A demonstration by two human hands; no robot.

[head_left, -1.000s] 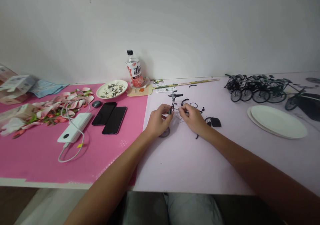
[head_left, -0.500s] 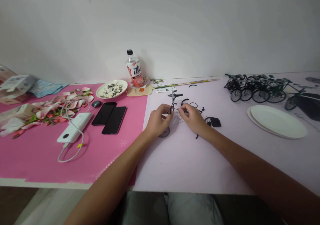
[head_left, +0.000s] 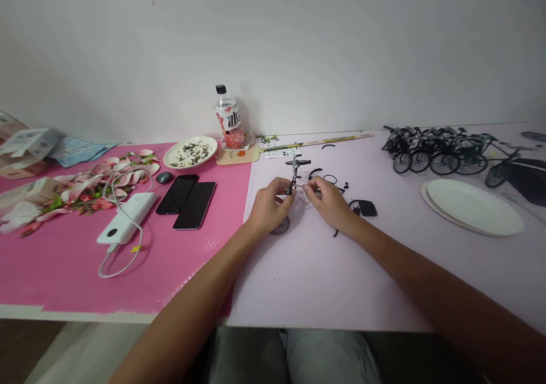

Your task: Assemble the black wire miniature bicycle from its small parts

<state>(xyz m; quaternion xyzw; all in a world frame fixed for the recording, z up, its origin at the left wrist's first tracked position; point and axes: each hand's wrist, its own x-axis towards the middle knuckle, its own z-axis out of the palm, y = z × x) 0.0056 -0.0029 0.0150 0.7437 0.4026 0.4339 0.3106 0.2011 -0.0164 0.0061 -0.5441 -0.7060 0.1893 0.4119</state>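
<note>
My left hand (head_left: 270, 205) is closed on a dark model bicycle frame (head_left: 295, 173), which stands up out of the fingers. Facing it, my right hand (head_left: 328, 202) pinches a thin rod-like piece (head_left: 300, 186) whose tip points at the frame; its kind is too small to make out. A small spoked wheel (head_left: 281, 226) lies below my left hand, partly hidden by it. Around my right hand are loose black parts: a thin ring (head_left: 330, 178), a curved strip (head_left: 315, 172) and a flat black piece (head_left: 367, 208).
Several assembled model bicycles (head_left: 446, 148) stand at the back right, behind stacked white plates (head_left: 473, 207). Leftward are two phones (head_left: 195, 205), a white power bank (head_left: 128, 218) with a cable, a bowl (head_left: 168, 159), a drink bottle (head_left: 229, 125) and artificial petals (head_left: 94, 182).
Both hands stay almost where they were, with the frame and the thin piece still held. Only a very slight shift of the view shows.
</note>
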